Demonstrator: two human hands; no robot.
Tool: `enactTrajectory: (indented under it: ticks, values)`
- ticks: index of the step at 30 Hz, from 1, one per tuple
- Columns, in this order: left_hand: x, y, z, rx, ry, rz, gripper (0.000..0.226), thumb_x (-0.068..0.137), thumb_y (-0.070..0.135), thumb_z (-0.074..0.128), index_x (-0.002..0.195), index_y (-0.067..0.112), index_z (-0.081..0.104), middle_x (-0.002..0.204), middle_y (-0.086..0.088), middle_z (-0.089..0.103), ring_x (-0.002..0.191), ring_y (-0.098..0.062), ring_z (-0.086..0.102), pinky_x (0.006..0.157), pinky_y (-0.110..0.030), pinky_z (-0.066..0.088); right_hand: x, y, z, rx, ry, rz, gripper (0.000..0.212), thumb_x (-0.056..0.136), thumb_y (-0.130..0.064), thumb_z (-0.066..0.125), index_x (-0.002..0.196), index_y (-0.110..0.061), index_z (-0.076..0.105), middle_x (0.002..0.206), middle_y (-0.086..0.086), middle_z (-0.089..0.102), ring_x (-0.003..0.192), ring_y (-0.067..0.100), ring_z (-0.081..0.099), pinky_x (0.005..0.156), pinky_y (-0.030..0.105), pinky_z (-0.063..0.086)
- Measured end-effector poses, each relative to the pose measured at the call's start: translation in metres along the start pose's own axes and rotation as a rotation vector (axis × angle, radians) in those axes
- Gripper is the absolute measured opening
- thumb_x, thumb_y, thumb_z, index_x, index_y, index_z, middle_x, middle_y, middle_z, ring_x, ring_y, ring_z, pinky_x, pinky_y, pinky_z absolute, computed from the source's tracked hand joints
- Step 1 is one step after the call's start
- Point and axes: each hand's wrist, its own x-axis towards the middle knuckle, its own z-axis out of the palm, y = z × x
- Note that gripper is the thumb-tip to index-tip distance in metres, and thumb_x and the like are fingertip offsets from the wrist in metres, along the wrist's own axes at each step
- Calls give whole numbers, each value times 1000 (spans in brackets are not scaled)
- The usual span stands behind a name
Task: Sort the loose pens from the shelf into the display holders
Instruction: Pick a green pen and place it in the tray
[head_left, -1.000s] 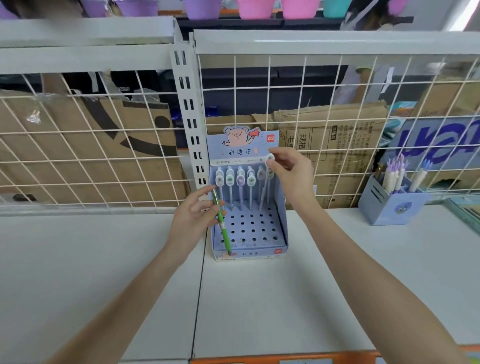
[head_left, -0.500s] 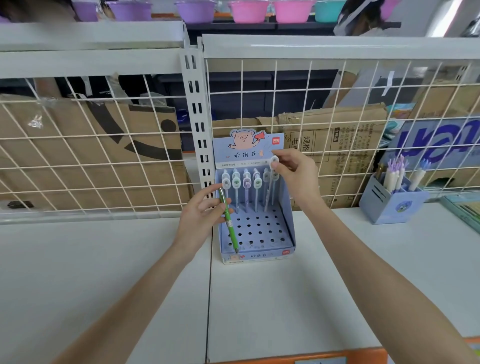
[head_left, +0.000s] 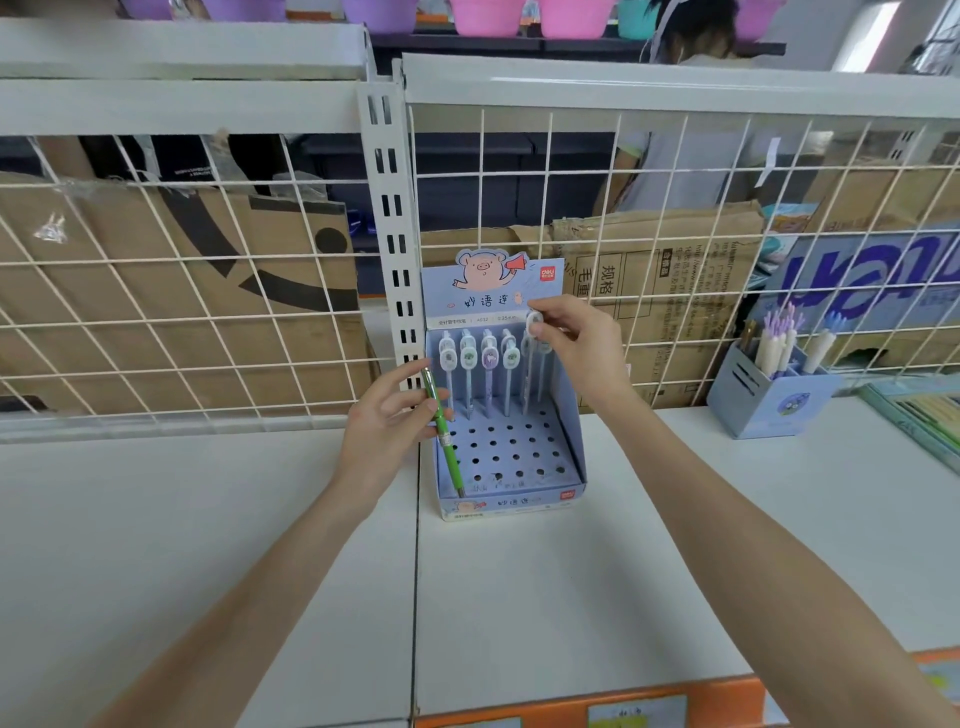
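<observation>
Shelf-top: left hand (head_left: 387, 415) grips green pen (head_left: 441, 428).

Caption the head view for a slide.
Right hand seats a white-capped pen in the display holder; left hand holds a green pen.

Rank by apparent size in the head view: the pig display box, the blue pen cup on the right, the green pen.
1. Pig display box, clearly largest.
2. Blue pen cup.
3. Green pen, in the left hand: as long as the cup is tall, but far thinner.
</observation>
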Motion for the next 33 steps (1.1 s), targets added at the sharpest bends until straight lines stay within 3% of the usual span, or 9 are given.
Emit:
enactTrajectory:
  ticks: [4, 8, 13, 16, 21, 33]
  values:
    - [-1, 0, -2, -10, 3, 1, 36, 89, -2, 56, 115, 23, 56, 80, 0, 73, 84, -17, 70, 68, -23, 56, -8, 6, 2, -8, -3, 8, 23, 84, -5, 67, 107, -9, 68, 98, 0, 66, 85, 8, 60, 83, 13, 47]
    - [-3, 0, -1, 5, 7, -4, 36, 88, -1, 57, 116, 22, 56, 80, 1, 73, 85, -17, 69, 69, -24, 56, -14, 11, 4, -140, 40, -181, 20, 81, -7, 70, 101, -9, 71, 102, -1, 57, 90, 8, 52, 83, 8, 38]
    - [-5, 0, -1, 0, 9, -9, 37, 88, -2, 57, 121, 15, 54, 86, -2, 72, 82, -16, 70, 66, -22, 56, -13, 25, 4, -342, 100, -303, 18, 74, -17, 71, 92, -14, 74, 110, 12, 62, 106, 29, 52, 91, 38, 33]
    - [-6, 0, -1, 9, 6, -8, 36, 88, -3, 57, 119, 17, 55, 81, 1, 73, 81, -15, 70, 65, -22, 55, -18, 30, 4, -346, 115, -302, 18, 73, -20, 70, 90, -16, 75, 111, 13, 63, 108, 37, 52, 89, 46, 35]
    - [-10, 2, 1, 38, -1, -4, 36, 89, -3, 55, 120, 16, 54, 90, -4, 71, 80, -12, 70, 67, -22, 56, -18, 31, 9, -352, 130, -267, 17, 74, -15, 75, 91, -16, 74, 115, 12, 61, 114, 39, 47, 90, 39, 24]
    - [-20, 4, 18, 43, 32, -14, 37, 89, -2, 56, 118, 19, 56, 89, -7, 71, 82, -13, 69, 67, -21, 55, -18, 34, 13, -306, 113, -218, 15, 77, -15, 74, 92, -16, 73, 122, 9, 58, 120, 37, 43, 92, 38, 23]
